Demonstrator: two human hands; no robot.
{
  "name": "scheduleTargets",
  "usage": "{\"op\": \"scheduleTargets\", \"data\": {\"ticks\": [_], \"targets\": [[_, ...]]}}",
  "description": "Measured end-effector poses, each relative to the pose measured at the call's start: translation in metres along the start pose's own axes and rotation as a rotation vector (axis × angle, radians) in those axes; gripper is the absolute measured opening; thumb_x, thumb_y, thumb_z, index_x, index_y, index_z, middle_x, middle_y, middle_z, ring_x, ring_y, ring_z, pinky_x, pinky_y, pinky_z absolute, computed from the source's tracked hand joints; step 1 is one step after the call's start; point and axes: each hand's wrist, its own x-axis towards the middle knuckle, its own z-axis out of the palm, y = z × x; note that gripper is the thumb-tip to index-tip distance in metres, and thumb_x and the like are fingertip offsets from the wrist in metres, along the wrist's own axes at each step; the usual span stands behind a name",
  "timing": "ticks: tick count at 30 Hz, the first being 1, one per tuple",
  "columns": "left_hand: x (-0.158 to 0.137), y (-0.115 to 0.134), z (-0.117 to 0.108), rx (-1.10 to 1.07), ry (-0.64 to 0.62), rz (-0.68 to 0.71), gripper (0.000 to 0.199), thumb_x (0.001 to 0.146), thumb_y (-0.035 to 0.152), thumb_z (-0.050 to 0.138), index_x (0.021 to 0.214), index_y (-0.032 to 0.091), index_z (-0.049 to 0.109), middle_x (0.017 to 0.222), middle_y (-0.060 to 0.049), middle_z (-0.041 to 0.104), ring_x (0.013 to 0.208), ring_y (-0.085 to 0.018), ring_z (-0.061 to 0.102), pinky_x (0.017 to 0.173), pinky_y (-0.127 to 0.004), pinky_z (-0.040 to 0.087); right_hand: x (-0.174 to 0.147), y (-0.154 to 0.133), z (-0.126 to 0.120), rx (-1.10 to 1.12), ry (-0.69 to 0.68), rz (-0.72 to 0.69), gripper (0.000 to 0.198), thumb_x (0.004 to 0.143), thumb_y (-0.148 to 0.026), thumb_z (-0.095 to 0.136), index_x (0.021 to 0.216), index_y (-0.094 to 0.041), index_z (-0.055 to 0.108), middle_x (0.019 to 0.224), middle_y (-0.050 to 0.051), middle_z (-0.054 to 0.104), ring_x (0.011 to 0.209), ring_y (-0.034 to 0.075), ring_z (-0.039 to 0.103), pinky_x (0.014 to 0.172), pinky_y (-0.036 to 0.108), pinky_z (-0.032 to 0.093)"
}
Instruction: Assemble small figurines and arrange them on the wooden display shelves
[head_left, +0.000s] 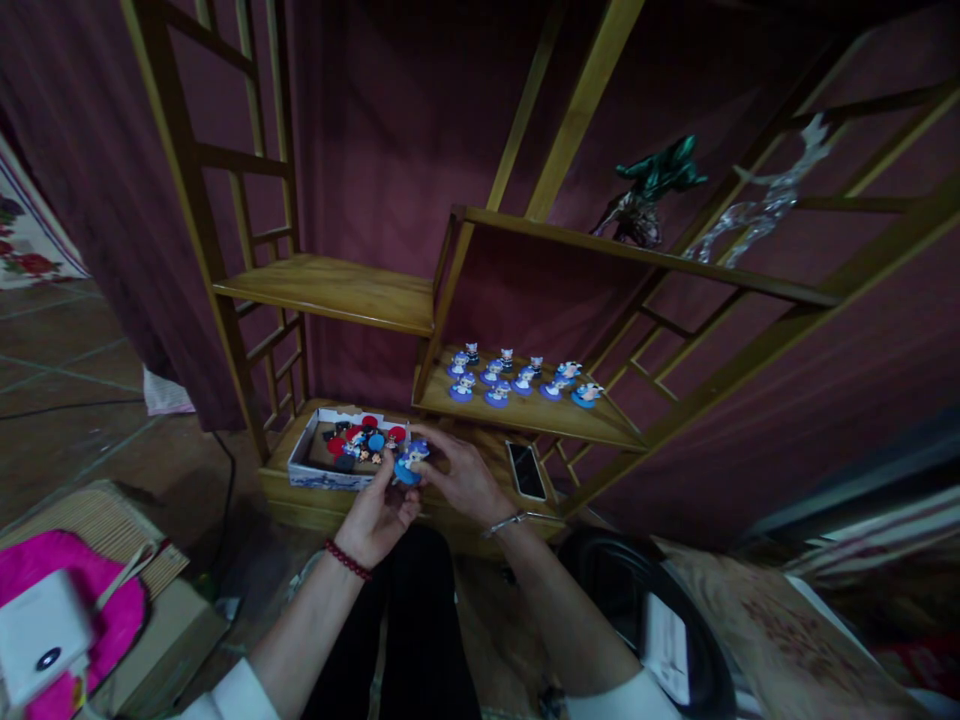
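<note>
A small figurine (410, 460) with a purple top and a blue base is held between my two hands, in front of the shelf unit. My left hand (377, 520) grips it from the left with thumb and fingers. From the right, my right hand (465, 478) pinches the same figurine. Just behind my left hand lies an open cardboard box (322, 477) with several more figurines (365, 438) jumbled inside, on red, blue and dark bases. Several purple and blue figurines (496, 392) stand in rows on the shelf (540, 418) above and beyond my right hand.
A phone (526, 470) lies on the lower shelf, right of my right hand. Higher up stand a green sculpture (652, 190) and a clear deer figure (765, 205). A wooden shelf (330, 290) juts out at left. A black bin (600, 570) stands at lower right.
</note>
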Motion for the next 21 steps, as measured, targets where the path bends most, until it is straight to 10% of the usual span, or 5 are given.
{"op": "scheduleTargets", "data": {"ticks": [21], "targets": [[-0.002,0.007,0.007,0.012,0.002,0.07,0.024,0.078,0.033,0.05,0.084,0.01,0.058,0.072,-0.008,0.059,0.05,-0.006,0.05,0.042,-0.014,0.041,0.008,-0.005,-0.015,-0.006,-0.073,0.041,0.023,0.079,-0.026,0.051,0.101,-0.022,0.058,0.094,0.001,0.063,0.081,0.012,0.058,0.074,0.023,0.043]]}}
